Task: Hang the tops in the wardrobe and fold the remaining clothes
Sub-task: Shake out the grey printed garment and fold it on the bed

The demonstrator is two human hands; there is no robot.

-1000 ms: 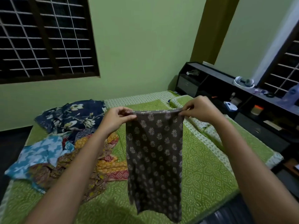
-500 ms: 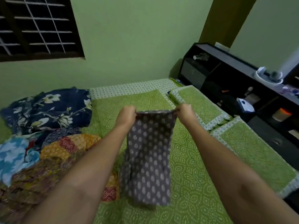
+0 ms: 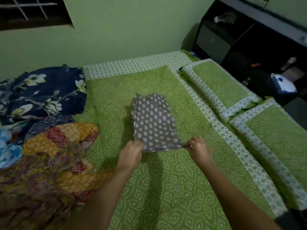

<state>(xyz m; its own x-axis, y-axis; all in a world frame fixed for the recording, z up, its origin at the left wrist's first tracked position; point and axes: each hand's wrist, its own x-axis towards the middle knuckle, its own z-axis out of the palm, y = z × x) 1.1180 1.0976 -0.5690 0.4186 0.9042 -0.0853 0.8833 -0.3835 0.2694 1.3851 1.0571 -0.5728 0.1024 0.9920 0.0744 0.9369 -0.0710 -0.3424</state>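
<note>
- Head view: the grey printed garment (image 3: pixel 153 123) lies on the green bedspread (image 3: pixel 174 188), near the middle of the bed, its far end pointing toward the wall and its near edge stretched between the two hands.
- The left hand (image 3: pixel 131 155) pinches the near left corner of the grey garment, fingers curled over the edge of the cloth.
- The right hand (image 3: pixel 198 149) pinches the near right corner in the same way, so the near hem runs taut from one hand to the other.
- The far part of the garment rests on the bedspread; along its left side several layers of cloth show at the edge, so it looks doubled over there.
- To the left of the garment, apart from it, lies a heap of other clothes: a dark blue floral piece (image 3: pixel 41 95) farthest back against the wall, a yellow and red patterned piece (image 3: pixel 63 138) in front of it, a light blue piece (image 3: pixel 8 150) at the left edge of the picture, and a brownish mixed-print piece (image 3: pixel 38 185) nearest the person.
- To the right of the garment two pillows (image 3: pixel 219 87) in matching green covers with white borders lie side by side along the bed's edge.
- Beyond the pillows stands a black shelf unit (image 3: pixel 240 39) holding small items, too blurred to name.
- A dark barred window (image 3: pixel 29 12) sits in the green wall at upper left.
</note>
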